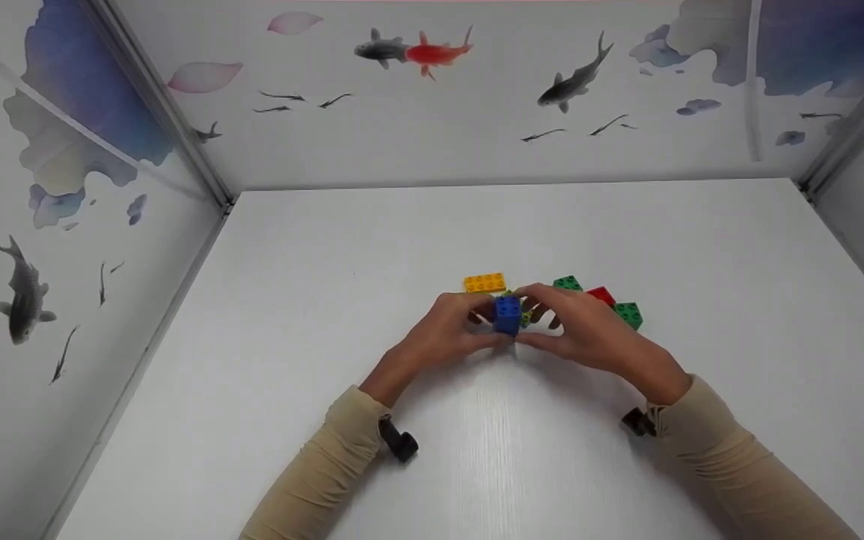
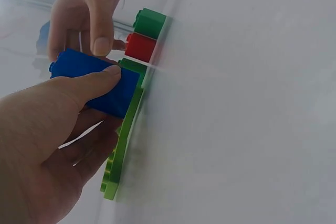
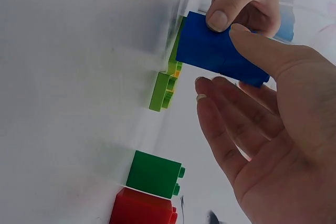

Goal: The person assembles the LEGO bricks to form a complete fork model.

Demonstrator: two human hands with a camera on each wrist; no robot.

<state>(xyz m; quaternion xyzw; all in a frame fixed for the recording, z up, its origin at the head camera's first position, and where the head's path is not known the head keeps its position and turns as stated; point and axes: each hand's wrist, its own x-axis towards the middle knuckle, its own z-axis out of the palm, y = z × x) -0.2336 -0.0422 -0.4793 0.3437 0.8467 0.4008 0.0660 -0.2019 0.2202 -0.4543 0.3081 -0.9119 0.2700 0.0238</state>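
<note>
A tall blue block, with a seam across its side in the right wrist view, stands between both hands. My left hand pinches it, thumb on its near face and fingers behind. My right hand is beside the block with fingers loosely extended; its thumb overlaps the block there, but contact is unclear. In the left wrist view, that thumb appears just off the block. A light green studded piece lies by the block's lower end, partly hidden by my left fingers.
A yellow brick lies behind my left hand. Right of the blue block, a green brick, a red brick and another green brick sit near my right hand. Printed walls border the white table.
</note>
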